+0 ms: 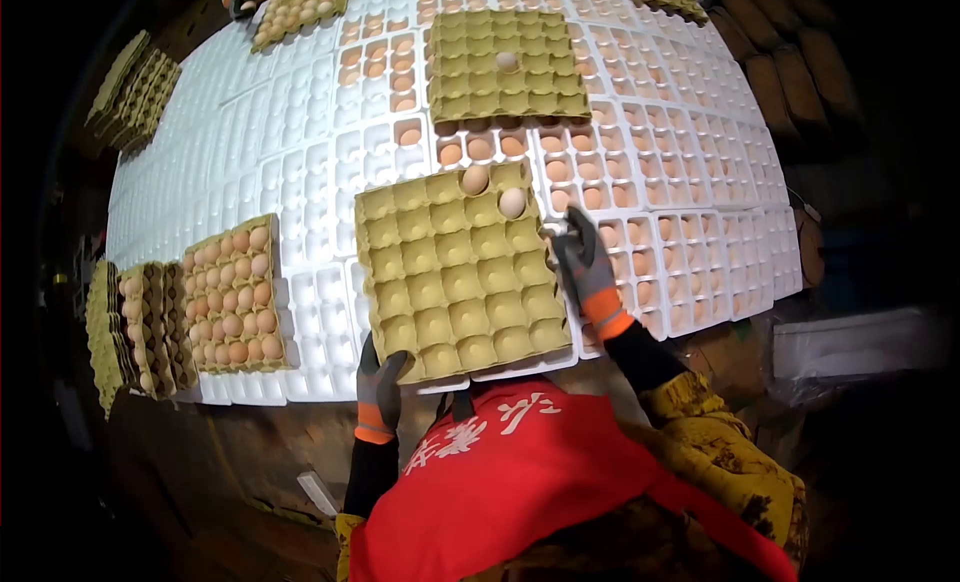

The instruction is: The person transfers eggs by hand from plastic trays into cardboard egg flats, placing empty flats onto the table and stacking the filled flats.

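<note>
My left hand [383, 387], in a grey glove with an orange cuff, is closed on the near left corner of an olive pulp egg tray [458, 277]. Two eggs sit at that tray's far right, a brown egg [475, 181] and a paler egg [512, 203]; its other cups hold none. Beside the right edge, my right hand [584, 252], gloved alike, has its fingers apart, the thumb side near the rim; no egg shows in it. Beneath the tray are white plastic trays [314, 312], some filled with brown eggs.
Another pulp tray [508, 82] with one egg lies beyond. At left stand a pulp tray full of eggs [232, 297] and stacked pulp trays [105, 327]. A co-worker's gloved hand [240, 4] is near a partly filled tray [300, 12] at the far left.
</note>
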Demonstrator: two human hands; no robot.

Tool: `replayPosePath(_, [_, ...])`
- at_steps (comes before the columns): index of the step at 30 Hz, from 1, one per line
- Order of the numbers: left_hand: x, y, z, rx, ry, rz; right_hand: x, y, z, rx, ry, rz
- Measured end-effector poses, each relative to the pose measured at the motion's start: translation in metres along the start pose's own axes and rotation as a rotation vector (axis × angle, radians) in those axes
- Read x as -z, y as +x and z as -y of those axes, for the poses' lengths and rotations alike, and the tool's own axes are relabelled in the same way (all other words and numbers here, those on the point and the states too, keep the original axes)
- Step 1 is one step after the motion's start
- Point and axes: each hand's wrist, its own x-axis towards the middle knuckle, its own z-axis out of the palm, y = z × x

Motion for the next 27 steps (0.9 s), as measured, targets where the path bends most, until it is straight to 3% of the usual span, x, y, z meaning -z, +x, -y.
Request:
replayPosePath(2, [-0.011,0.008,-0.018,0.264,-0.409,-0.047,0.006,-0.02,-0.04,-0.149,0.086,0.097])
replayPosePath(4, [-0.009,0.013,-0.045,0.237,-0.423,-0.023,0.007,-0.036,-0.025,-0.242,0.044,0.119])
replayPosePath(5, [-0.013,0.018,-0.053,0.248,-0.466,-0.001,0.009,-0.039,-0.025,-0.17,0.225,0.064])
replayPosePath(8, [-0.028,0.039,-0.079,0.437,-0.65,0.09,0.052,-0.036,-0.038,0.031,0.099,-0.047])
replayPosePath(9, [-0.049,0.051,-0.087,0.282,-0.601,0.228,0.08,-0.029,-0.032,0.035,0.205,-0.082])
replayPosePath(11, [-0.081,0.055,-0.089,0.122,-0.644,0.206,0.16,-0.013,-0.015,0.012,0.398,-0.143])
replayPosePath(13, [-0.086,0.059,-0.076,0.255,-0.628,0.27,0.226,0.007,-0.008,-0.015,0.351,-0.078])
replayPosePath(16, [-0.075,0.046,-0.062,0.315,-0.547,0.232,0.313,0.05,-0.027,-0.054,0.175,0.007])
replayPosePath(18, [-0.071,0.038,-0.054,0.343,-0.514,0.181,0.341,0.067,-0.046,-0.107,-0.081,-0.115])
replayPosePath(19, [-0.064,0.03,-0.046,0.331,-0.467,0.121,0.373,0.088,-0.084,0.089,-0.476,-0.157])
replayPosePath(20, [-0.054,0.022,-0.039,0.346,-0.439,0.06,0.37,0.09,-0.076,0.204,-0.884,-0.269])
replayPosePath(21, [-0.043,0.014,-0.032,0.359,-0.414,0.001,0.353,0.096,-0.052,0.266,-0.944,-0.307])
replayPosePath(23, [-0.023,-0.002,-0.016,0.376,-0.464,-0.155,0.299,0.109,-0.038,0.312,-0.474,-0.344])
replayPosePath(27, [0.015,-0.013,-0.009,0.431,-0.477,-0.386,0.131,0.087,-0.004,0.393,-0.358,-0.125])
